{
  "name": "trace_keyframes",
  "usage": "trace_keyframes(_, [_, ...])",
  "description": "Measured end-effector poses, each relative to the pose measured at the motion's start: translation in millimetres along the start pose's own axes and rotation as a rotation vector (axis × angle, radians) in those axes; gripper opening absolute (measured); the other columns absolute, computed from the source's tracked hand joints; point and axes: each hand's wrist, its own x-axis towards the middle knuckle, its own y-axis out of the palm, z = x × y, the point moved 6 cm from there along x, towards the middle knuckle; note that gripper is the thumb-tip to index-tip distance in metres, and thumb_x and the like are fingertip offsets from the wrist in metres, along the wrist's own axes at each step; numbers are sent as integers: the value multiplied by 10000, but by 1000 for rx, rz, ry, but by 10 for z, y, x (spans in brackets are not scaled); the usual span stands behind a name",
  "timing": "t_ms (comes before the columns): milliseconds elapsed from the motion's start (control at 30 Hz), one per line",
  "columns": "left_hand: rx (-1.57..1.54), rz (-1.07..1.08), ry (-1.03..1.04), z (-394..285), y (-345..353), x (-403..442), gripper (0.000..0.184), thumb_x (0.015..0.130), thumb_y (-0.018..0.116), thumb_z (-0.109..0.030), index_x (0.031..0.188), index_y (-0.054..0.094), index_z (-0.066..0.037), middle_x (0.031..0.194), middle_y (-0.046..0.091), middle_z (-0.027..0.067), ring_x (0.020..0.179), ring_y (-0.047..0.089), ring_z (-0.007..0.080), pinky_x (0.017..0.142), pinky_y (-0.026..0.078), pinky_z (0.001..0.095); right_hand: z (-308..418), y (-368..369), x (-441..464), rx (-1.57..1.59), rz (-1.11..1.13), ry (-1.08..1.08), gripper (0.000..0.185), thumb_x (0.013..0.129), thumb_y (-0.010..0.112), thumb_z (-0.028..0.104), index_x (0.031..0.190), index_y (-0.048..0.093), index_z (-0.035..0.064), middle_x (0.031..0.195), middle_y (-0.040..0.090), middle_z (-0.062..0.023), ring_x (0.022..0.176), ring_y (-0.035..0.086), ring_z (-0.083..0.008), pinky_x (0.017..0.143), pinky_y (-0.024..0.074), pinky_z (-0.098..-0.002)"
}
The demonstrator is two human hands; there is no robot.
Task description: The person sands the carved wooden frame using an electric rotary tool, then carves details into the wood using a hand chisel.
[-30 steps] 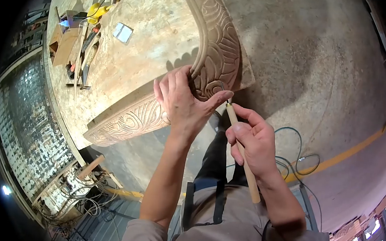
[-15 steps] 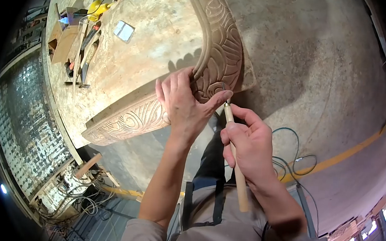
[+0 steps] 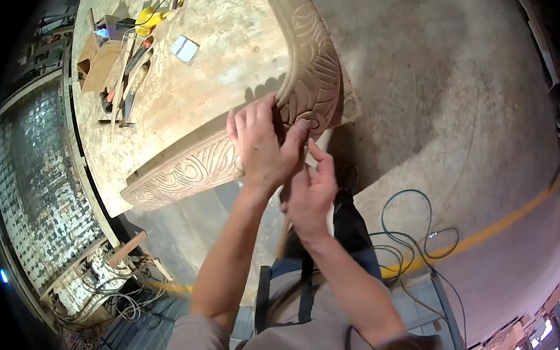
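A carved wooden piece [image 3: 178, 179] with scroll and leaf relief bends round the corner of the worktable. My left hand [image 3: 263, 144] grips it at the bend, fingers over its inner edge and thumb stretched along the carving. Close beside that thumb, my right hand [image 3: 311, 194] is closed round a carving chisel. Only part of the chisel's pale wooden handle [image 3: 283, 234] shows below the hand; its blade is hidden by my fingers.
On the worktable [image 3: 223, 59] lie several hand tools [image 3: 133, 74], a cardboard box [image 3: 101, 65], a yellow tool [image 3: 145, 21] and white pads [image 3: 185, 49]. A thin hose [image 3: 413, 238] loops on the floor at right. Tangled cables [image 3: 119, 294] hang at lower left.
My right hand has moved left and turned, bringing the chisel closer under my left thumb. The handle now slants the other way. My left thumb has drawn in toward the carving.
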Motion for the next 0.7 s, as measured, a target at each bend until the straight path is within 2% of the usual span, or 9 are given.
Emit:
trace_keyframes(100, [-16, -58, 50, 95, 56, -17, 627, 785, 792, -398, 1258, 584, -44, 1112, 620, 110, 1110, 532, 321, 1133, 235, 516, -165, -62, 51, -103, -37, -366, 453, 1016, 481, 51, 1458, 385, 23, 752, 582, -29, 498, 484, -67, 461, 403, -216])
trace_keyframes(233, [131, -145, -65, -76, 56, 43, 669, 713, 805, -557, 1154, 641, -82, 1082, 648, 88, 1057, 556, 290, 1087, 298, 452, 489, -443, -157, -1, -169, -269, 500, 1019, 545, 123, 1471, 352, 36, 714, 541, -7, 484, 454, -55, 421, 390, -219])
trace_keyframes(333, [31, -186, -145, -26, 95, 141, 543, 767, 775, -531, 1057, 681, -82, 983, 666, 90, 967, 594, 276, 1062, 331, 430, 767, -1029, -322, -180, -153, -263, 471, 1003, 515, 41, 1460, 404, 50, 727, 570, -23, 468, 445, -52, 426, 389, -198])
trace_keyframes(367, [-8, -218, -165, 70, 100, 168, 334, 857, 736, -378, 1013, 714, -84, 927, 688, 106, 945, 629, 272, 1012, 401, 422, 843, -1214, -416, -201, -187, -225, 470, 997, 511, 23, 1456, 414, 45, 728, 580, -30, 477, 454, -49, 431, 388, -195])
trace_keyframes(467, [-627, -168, -468, 444, -5, 176, 166, 890, 658, -181, 1019, 721, -98, 1019, 717, 110, 1010, 642, 268, 993, 429, 474, 964, -1793, -717, -273, -287, -163, 447, 1009, 504, 56, 1448, 422, 39, 736, 573, -39, 475, 447, -59, 427, 374, -198])
trace_keyframes(500, [-710, -196, -459, 561, -48, 134, 213, 904, 647, -135, 1103, 703, -85, 1213, 686, 140, 1156, 619, 274, 987, 444, 497, 992, -1978, -820, -279, -347, -126, 440, 1013, 503, 68, 1444, 425, 35, 739, 571, -41, 473, 445, -64, 426, 370, -200])
trace_keyframes(600, [65, -343, 75, 341, -250, -116, 345, 911, 665, -188, 1234, 640, -67, 1383, 592, 163, 1257, 563, 310, 1052, 411, 514, 1014, -2291, -980, -287, -427, -56, 418, 1021, 501, 99, 1426, 441, 17, 747, 567, -45, 469, 439, -76, 420, 362, -207])
trace_keyframes(633, [295, -248, 153, 142, -128, -263, 491, 913, 664, -204, 1368, 551, -62, 1479, 504, 165, 1343, 491, 359, 1116, 362, 550, 1014, -2371, -996, -294, -439, -34, 412, 1023, 501, 109, 1419, 447, 11, 749, 566, -46, 468, 438, -80, 418, 360, -210])
trace_keyframes(700, [186, -18, 177, -178, 120, -551, 520, 904, 641, -230, 1389, 556, -64, 1490, 498, 146, 1416, 409, 353, 1194, 262, 565, 948, -2501, -921, -276, -405, -8, 394, 1020, 506, 104, 1398, 467, -1, 750, 570, -47, 472, 443, -81, 420, 361, -213])
